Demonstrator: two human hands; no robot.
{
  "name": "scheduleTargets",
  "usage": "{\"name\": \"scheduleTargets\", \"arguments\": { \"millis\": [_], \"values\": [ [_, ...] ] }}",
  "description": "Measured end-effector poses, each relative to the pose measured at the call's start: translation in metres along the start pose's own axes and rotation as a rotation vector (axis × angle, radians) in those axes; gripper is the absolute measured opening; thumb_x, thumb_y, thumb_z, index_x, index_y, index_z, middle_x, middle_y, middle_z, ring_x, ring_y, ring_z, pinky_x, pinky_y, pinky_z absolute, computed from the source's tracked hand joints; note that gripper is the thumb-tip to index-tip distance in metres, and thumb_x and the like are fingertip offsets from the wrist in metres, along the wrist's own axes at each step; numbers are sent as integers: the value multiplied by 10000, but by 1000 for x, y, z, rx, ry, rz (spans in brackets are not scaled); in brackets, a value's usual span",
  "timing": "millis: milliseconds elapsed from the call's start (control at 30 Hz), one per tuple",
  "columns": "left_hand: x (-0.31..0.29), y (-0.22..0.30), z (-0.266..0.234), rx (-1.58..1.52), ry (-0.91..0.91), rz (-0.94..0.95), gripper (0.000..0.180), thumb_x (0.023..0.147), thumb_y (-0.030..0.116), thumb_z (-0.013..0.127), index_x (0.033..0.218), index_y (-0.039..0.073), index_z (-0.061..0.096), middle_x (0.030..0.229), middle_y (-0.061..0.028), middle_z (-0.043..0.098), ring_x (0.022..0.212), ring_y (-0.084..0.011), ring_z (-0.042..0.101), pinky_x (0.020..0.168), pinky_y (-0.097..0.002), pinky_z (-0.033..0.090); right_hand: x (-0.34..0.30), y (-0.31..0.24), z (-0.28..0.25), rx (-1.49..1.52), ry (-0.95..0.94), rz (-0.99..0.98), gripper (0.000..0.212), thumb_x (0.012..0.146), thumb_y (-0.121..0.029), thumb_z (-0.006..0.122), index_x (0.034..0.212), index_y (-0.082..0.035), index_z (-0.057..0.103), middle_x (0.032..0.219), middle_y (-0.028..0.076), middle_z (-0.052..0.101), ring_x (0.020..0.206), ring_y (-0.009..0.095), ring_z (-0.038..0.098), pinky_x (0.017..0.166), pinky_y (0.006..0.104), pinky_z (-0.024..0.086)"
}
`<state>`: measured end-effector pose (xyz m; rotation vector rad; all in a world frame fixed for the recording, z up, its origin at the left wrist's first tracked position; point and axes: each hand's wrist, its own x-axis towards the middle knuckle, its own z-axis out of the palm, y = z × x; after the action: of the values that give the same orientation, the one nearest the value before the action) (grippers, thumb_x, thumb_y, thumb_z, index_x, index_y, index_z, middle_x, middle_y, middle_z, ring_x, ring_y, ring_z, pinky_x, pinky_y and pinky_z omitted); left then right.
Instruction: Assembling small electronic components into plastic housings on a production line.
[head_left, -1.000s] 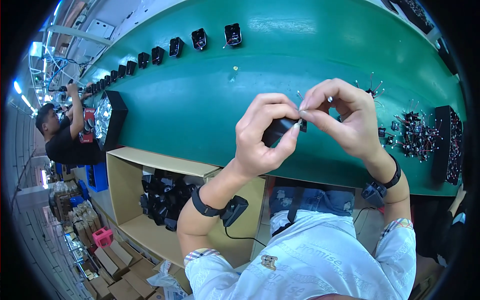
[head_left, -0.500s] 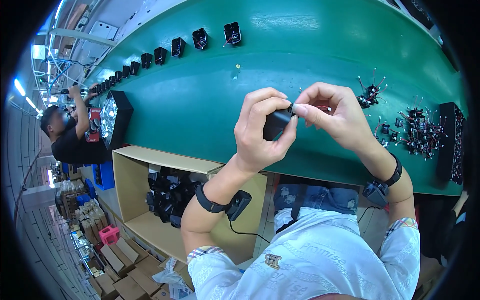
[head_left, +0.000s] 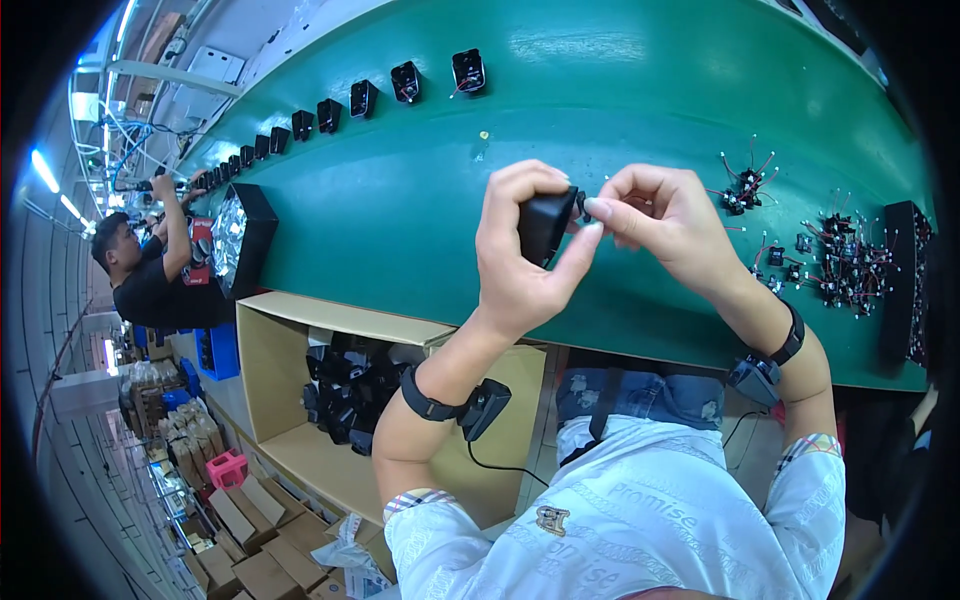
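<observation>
Above the green table, my left hand [head_left: 515, 250] is wrapped round a black plastic housing [head_left: 543, 226], its thumb stretched toward the open end. My right hand [head_left: 655, 215] pinches a small black part [head_left: 584, 208] between thumb and fingertips, right at the housing's edge. Whether that part touches the housing I cannot tell. To the right of my hands lie small black parts with red and black wires [head_left: 850, 262], heaped together, and a smaller cluster of them [head_left: 744, 188] farther back.
A row of black housings [head_left: 363, 98] runs along the table's far left side. A foil-lined black tray [head_left: 240, 240] stands at the left. Below the table edge, a cardboard box [head_left: 275, 400] holds more black housings. At far left, a co-worker [head_left: 150, 265] reaches over the table.
My left hand has turned the housing more upright. My right fingertips have drawn slightly away from it, with the small black part showing between them.
</observation>
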<state>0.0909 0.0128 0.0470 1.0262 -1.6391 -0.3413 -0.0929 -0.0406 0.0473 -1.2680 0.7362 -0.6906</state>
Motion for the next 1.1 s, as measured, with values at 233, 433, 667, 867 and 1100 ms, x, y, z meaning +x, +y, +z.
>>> {"name": "scheduleTargets", "arguments": {
  "millis": [233, 433, 667, 867, 1100],
  "values": [
    [-3, -11, -9, -954, 68, -790, 295, 1075, 286, 352, 1186, 51, 491, 1018, -107, 599, 858, -190, 661, 737, -359, 576, 5, 1, -7, -835, 246, -820, 138, 774, -49, 803, 879, -50, 713, 793, 83, 668, 686, 213, 655, 614, 304, 518],
    [-7, -2, 0, -804, 10, -842, 216, 1069, 238, 422, 1148, 55, 505, 1003, -16, 534, 893, -83, 521, 790, -222, 431, -10, -10, 7, -978, 25, -990, 166, 732, -51, 803, 827, -53, 668, 835, 63, 624, 685, 242, 617, 584, 349, 496],
    [-12, -4, 7, -674, 24, -718, 124, 1041, 152, 481, 1087, 41, 513, 926, 10, 488, 814, -47, 430, 726, -210, 381, -22, -19, 7, -1006, -113, -880, 170, 700, -27, 767, 776, -47, 617, 810, 70, 588, 669, 255, 580, 575, 366, 466],
    [-13, -2, 5, -541, -8, -567, 122, 1039, 152, 480, 1072, 41, 518, 910, 7, 503, 765, -39, 438, 668, -216, 386, -17, -10, 10, -742, -160, -704, 135, 719, -17, 716, 765, -36, 591, 757, 94, 582, 677, 294, 591, 588, 378, 472],
    [-15, 3, 10, -473, -83, -509, 128, 1039, 145, 476, 1062, 26, 516, 856, 8, 517, 700, -41, 443, 612, -212, 381, -18, -5, 10, -718, -146, -611, 124, 729, -18, 702, 775, -29, 587, 754, 94, 591, 691, 294, 611, 595, 386, 484]
  ]
}}
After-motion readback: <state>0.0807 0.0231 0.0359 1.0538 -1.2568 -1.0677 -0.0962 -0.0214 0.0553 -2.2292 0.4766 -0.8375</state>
